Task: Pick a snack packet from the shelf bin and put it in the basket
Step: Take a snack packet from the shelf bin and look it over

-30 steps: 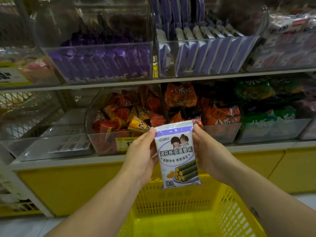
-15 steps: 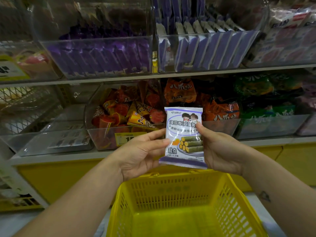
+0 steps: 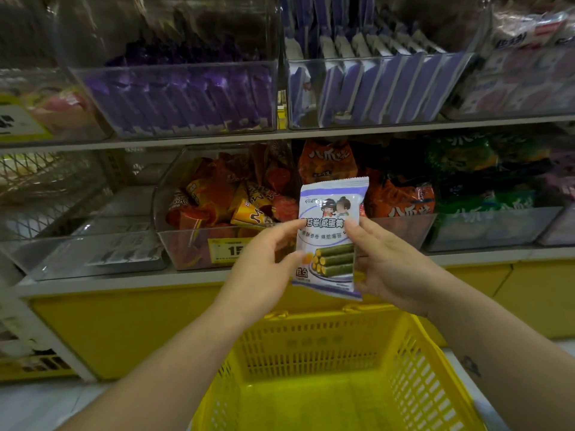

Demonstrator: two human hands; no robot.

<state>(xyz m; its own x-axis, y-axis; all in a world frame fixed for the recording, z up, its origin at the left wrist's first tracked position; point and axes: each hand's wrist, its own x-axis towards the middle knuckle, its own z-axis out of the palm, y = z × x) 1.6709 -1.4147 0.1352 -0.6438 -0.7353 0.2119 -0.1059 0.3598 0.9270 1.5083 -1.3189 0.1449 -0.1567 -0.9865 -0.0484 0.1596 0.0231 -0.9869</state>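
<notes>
- Yellow plastic basket (image 3: 323, 346) is sitting low in the head view, directly beneath both hands.
- White-and-purple snack packet (image 3: 331, 234) is hanging upright in the air, above the basket's far rim and before the lower shelf's (image 3: 466, 255) front edge. It is well clear of the shelf bin (image 3: 389, 88) of similar packets above.
- Right hand (image 3: 389, 265) is gripping the packet's right edge, thumb on the front, fingers behind.
- Left hand (image 3: 264, 275) is lying loosely spread, its forefinger and thumb tips touching the packet's left edge.
- Placing looks to be the step in hand: lowering straight down inside the far rim, and releasing only once below the walls, should be stopping the light bag landing on the rim.
</notes>
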